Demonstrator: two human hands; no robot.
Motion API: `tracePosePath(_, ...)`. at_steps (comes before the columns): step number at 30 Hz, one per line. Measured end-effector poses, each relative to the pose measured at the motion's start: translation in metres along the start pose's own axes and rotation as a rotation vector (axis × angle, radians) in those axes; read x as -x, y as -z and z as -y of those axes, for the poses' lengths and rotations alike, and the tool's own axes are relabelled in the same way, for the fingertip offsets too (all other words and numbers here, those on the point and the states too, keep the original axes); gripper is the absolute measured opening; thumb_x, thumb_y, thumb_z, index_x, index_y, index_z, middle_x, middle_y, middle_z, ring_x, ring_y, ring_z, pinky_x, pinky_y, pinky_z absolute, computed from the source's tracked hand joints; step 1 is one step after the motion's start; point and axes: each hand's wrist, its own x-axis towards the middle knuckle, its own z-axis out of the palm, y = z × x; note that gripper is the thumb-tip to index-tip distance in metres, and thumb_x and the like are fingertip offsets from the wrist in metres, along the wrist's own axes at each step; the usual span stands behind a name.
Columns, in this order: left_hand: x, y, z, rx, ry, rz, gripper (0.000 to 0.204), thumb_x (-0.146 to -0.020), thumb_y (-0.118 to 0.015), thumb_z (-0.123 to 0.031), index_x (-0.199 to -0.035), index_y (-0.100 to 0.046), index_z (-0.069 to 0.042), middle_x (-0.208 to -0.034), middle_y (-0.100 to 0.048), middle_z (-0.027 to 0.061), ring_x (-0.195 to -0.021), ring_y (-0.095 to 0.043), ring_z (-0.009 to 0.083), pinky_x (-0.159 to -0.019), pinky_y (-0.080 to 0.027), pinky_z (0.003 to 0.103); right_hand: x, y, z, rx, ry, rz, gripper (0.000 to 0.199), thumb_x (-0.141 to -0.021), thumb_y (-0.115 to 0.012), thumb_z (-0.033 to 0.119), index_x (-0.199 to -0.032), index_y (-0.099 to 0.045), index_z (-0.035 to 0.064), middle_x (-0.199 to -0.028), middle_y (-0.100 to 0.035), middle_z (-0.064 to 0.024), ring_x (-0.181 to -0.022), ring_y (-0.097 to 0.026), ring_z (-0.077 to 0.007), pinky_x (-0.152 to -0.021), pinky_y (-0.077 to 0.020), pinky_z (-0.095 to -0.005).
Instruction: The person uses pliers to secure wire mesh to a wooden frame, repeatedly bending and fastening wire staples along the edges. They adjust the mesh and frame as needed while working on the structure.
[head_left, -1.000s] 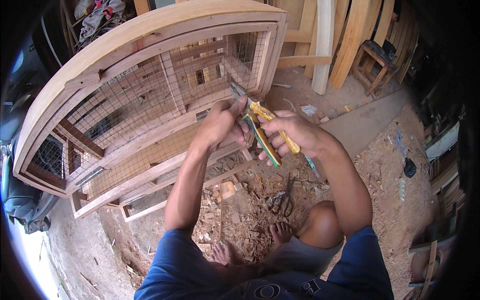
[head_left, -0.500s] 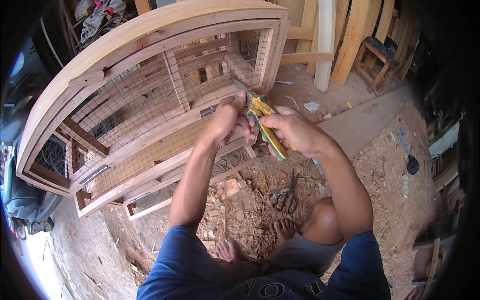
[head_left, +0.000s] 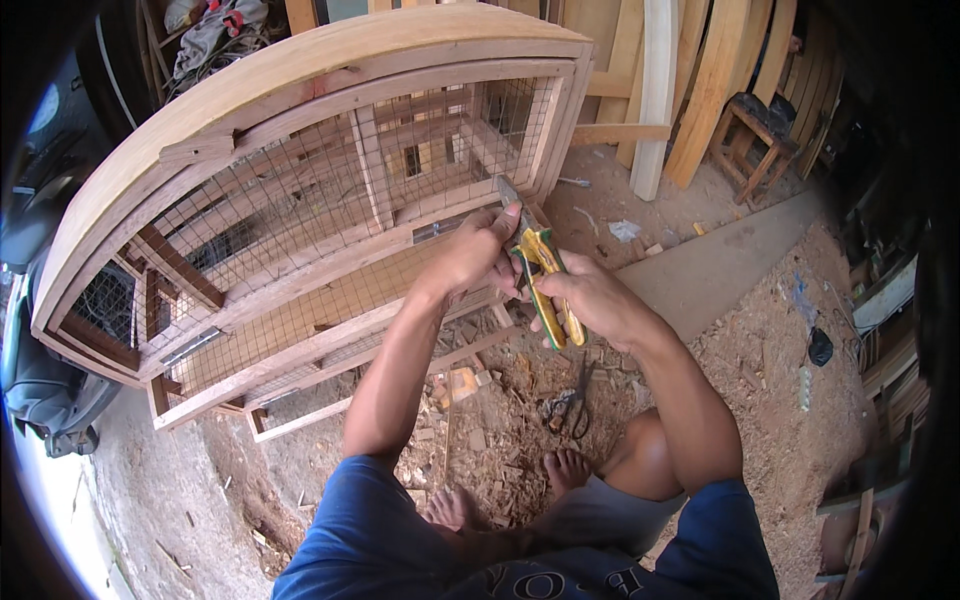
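A large wooden cage (head_left: 300, 150) with an arched top and wire mesh panels lies tilted in front of me. My right hand (head_left: 590, 300) grips the yellow and green handles of metal snips (head_left: 540, 275), whose grey blades point up at the cage's lower right frame. My left hand (head_left: 480, 250) rests against that same wooden rail just left of the blades, fingers curled near the mesh edge. What the fingers pinch is hidden. My bare feet (head_left: 565, 465) stand on wood chips below.
Dark pliers (head_left: 570, 405) lie on the sawdust-covered ground near my feet. Wooden planks (head_left: 700, 90) lean at the back right beside a small stool (head_left: 755, 135). A concrete strip (head_left: 730, 265) runs to the right. A dark vehicle part (head_left: 40, 370) sits at the left.
Both hands and the snips have stayed at the cage's lower right rail, with the snips tipping slightly more upright. The view has shifted a little.
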Motion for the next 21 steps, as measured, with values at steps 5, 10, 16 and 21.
tracePosePath(5,-0.001,-0.002,-0.002,-0.034,0.014,0.044,0.058,-0.106,-0.044,-0.049,-0.124,-0.051,0.006,-0.072,-0.061,0.0098,-0.056,-0.064,0.0172,-0.051,-0.056,0.028,0.009,0.012,-0.006,-0.131,-0.003,0.039,0.035,-0.099,-0.048,0.016,-0.128,-0.055,-0.0023,-0.111,-0.066,-0.0115,-0.088,-0.068,-0.0194,-0.075,-0.058,-0.0337)
tracePosePath(10,-0.007,-0.018,-0.005,0.047,-0.007,0.05,0.066,-0.102,-0.049,-0.056,-0.12,-0.05,0.008,-0.07,-0.057,0.0081,-0.053,-0.062,0.0166,-0.048,-0.057,0.029,0.001,0.027,-0.005,-0.076,0.065,-0.04,0.033,-0.1,-0.049,0.022,-0.12,-0.06,-0.0015,-0.1,-0.069,-0.012,-0.078,-0.069,-0.0192,-0.068,-0.0556,-0.0327)
tracePosePath(16,-0.015,-0.024,-0.013,-0.053,-0.057,0.019,0.072,-0.099,-0.054,-0.06,-0.119,-0.05,0.009,-0.069,-0.057,0.0083,-0.049,-0.061,0.0168,-0.043,-0.055,0.028,0.0,0.039,0.001,-0.269,-0.064,-0.045,0.035,-0.1,-0.051,0.024,-0.118,-0.061,-0.0046,-0.102,-0.072,-0.0178,-0.078,-0.072,-0.0222,-0.062,-0.0571,-0.0307)
tracePosePath(21,-0.009,-0.027,-0.01,0.056,-0.039,-0.016,0.07,-0.099,-0.054,-0.058,-0.118,-0.051,0.009,-0.065,-0.058,0.0086,-0.046,-0.062,0.0174,-0.042,-0.054,0.027,-0.002,0.047,0.004,-0.215,-0.072,-0.107,0.04,-0.1,-0.052,0.024,-0.121,-0.058,-0.0084,-0.102,-0.071,-0.022,-0.082,-0.074,-0.0254,-0.068,-0.0605,-0.033)
